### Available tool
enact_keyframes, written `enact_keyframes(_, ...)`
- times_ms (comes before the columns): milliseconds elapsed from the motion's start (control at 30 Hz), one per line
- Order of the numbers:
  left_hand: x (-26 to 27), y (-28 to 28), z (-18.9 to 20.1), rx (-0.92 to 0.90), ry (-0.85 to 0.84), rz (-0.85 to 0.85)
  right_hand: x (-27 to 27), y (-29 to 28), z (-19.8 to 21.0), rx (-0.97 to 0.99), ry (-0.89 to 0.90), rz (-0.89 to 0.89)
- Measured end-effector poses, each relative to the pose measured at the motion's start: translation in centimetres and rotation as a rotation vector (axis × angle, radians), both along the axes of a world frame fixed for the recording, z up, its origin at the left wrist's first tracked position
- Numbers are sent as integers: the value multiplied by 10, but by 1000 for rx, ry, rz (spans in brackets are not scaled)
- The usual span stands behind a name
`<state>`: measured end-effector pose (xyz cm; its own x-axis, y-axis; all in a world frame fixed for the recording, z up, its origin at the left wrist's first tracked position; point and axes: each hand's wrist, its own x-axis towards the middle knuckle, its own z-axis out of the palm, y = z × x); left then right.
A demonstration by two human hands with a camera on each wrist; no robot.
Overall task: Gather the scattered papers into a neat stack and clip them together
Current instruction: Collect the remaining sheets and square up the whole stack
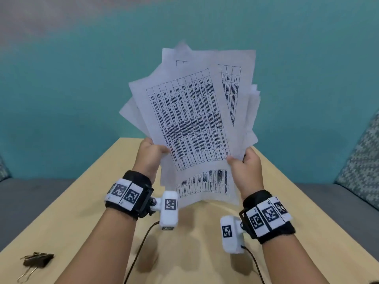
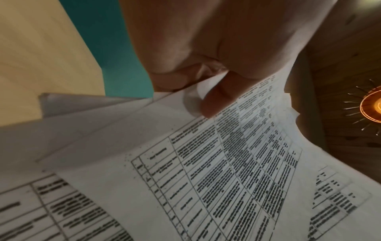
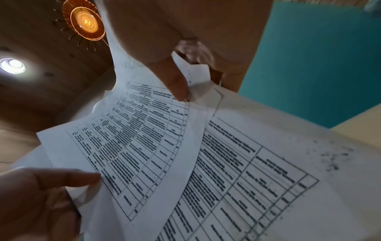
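Both hands grip the fanned papers [image 1: 190,119], lifted clear above the wooden table [image 1: 98,193]: the left hand [image 1: 150,155] pinches the left edge with its thumb on the front, the right hand [image 1: 245,162] the lower right edge. Off at the table's near left corner lies a black binder clip [image 1: 37,261].

The right hand [image 3: 181,40] pinches fanned white printed-table papers [image 3: 144,138] by its thumb; the left hand [image 3: 39,200] grips their lower-left edge.
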<state>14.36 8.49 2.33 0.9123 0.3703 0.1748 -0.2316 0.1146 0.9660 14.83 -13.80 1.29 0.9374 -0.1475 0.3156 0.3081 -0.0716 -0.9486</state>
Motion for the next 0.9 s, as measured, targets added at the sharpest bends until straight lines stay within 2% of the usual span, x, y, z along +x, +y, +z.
enact_keyframes(300, 4, 11, -13, 8, 5, -21, 23, 0, -16, 91, 164, 62)
enact_keyframes(600, 3, 8, -21, 45, 17, -12, 26, -2, -26, 64, 266, 94)
enact_keyframes(767, 1, 8, -20, 29, 18, 58, 26, -5, -30, 72, 253, 156)
enact_keyframes(900, -2, 9, -12, -86, 22, 122, 32, -7, -30, 114, 204, 92)
